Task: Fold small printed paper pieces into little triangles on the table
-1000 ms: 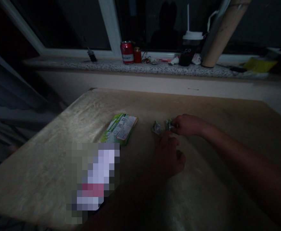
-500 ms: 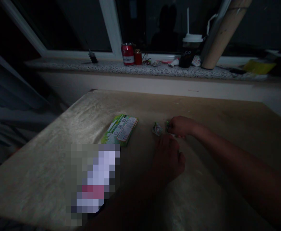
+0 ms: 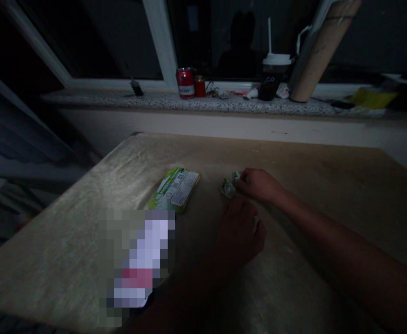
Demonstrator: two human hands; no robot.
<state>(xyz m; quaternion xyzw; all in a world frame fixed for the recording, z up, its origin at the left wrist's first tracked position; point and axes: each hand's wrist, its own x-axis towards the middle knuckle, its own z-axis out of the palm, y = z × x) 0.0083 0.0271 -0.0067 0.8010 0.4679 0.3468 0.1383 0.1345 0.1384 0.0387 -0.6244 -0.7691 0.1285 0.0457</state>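
Note:
My right hand (image 3: 259, 183) pinches a small green-and-white crumpled wrapper (image 3: 237, 176) just above the table. Right beside it lies another crumpled green-and-white wrapper (image 3: 228, 188). Nearer to me, my left hand (image 3: 241, 226) rests low over the table in shadow, its fingers loosely bent and the thumb apart, with nothing seen in it. The fingertips are close to the lying wrapper. Left of both hands is a flat green packet (image 3: 175, 188) with a printed white label facing up.
A blurred-out bright object (image 3: 142, 260), perhaps a phone, lies on the table (image 3: 67, 236) at the front left. Along the granite windowsill (image 3: 154, 102) stand a red can (image 3: 185, 83), a small red jar (image 3: 199, 86), a lidded cup with straw (image 3: 270, 79) and a cardboard tube (image 3: 323, 51).
My right hand has moved slightly left, bringing its wrapper up to the lying one. My left hand has shifted a little toward me.

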